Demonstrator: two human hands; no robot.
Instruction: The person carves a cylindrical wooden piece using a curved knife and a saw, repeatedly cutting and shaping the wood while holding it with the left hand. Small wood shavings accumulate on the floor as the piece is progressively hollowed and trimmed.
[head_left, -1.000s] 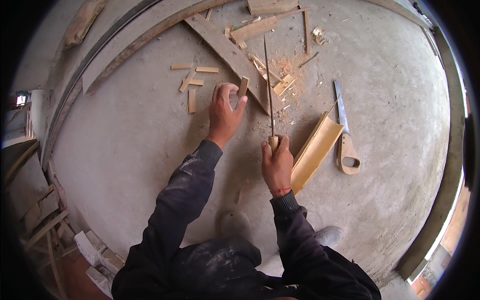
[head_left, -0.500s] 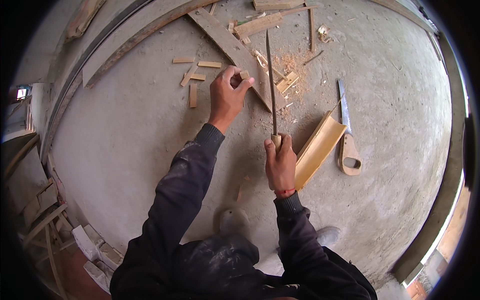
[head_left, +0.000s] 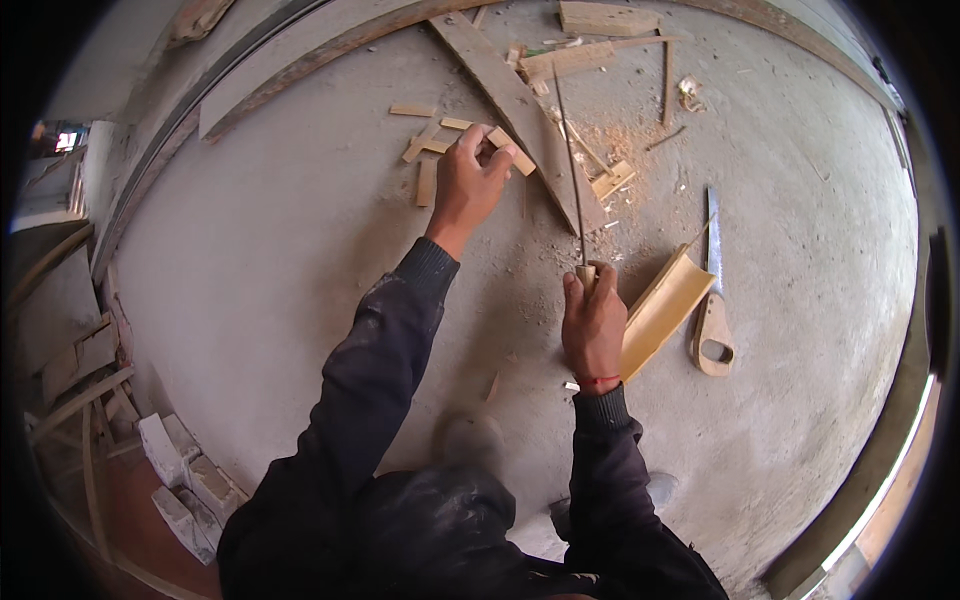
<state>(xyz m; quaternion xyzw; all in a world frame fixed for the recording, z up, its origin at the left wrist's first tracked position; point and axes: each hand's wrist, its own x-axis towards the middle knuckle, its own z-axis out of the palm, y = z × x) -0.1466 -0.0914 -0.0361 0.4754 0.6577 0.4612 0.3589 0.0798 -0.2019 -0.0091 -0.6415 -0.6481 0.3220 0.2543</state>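
Between the fingertips of my left hand (head_left: 468,185), a small flat bamboo piece (head_left: 515,152) slants out to the right, above the floor. My right hand (head_left: 596,325) is closed round the wooden handle of a long knife (head_left: 571,165); its thin dark blade points away from me, seen nearly edge-on. Several similar short pieces (head_left: 426,184) lie on the floor just beyond and left of my left hand. A split bamboo length (head_left: 668,312), hollow side up, lies right beside my right hand. The blade passes over the end of a wooden plank (head_left: 505,85).
A handsaw (head_left: 712,325) with a wooden handle lies on the concrete floor (head_left: 800,250) at right. Sawdust (head_left: 625,145) and wood offcuts (head_left: 570,60) are scattered around the plank. Pale blocks (head_left: 185,480) and loose timber (head_left: 80,400) are piled at lower left.
The bamboo piece in my left hand has turned from nearly end-on to showing its broad face. The whole view has shifted, with the floor things now farther right. My right hand still grips the knife.
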